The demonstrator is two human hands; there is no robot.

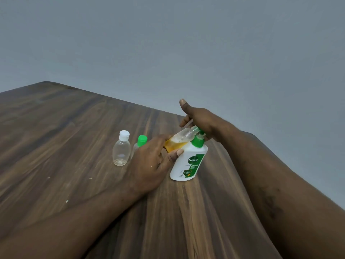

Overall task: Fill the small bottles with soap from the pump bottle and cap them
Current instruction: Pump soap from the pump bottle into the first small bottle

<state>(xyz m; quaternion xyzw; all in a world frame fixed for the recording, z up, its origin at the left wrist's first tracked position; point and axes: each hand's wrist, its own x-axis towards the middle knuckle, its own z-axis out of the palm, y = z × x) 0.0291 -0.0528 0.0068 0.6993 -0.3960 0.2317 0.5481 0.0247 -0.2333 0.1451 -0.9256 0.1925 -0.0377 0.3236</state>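
The left hand [149, 161] pinches the tilted, part-filled small bottle [179, 140] — mouth at the spout of the pump bottle [188, 161] — whose head the right hand [201, 118] presses flat, thumb raised.

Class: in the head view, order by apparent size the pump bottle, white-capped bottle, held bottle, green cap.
Largest: pump bottle
Then: white-capped bottle and held bottle, alike, the latter partly hidden
Smallest: green cap

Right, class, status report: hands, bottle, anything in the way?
Left hand holds tilted small bottle, part full of yellow soap. Right hand rests on pump bottle top. White-capped bottle and green-capped bottle stand aside.
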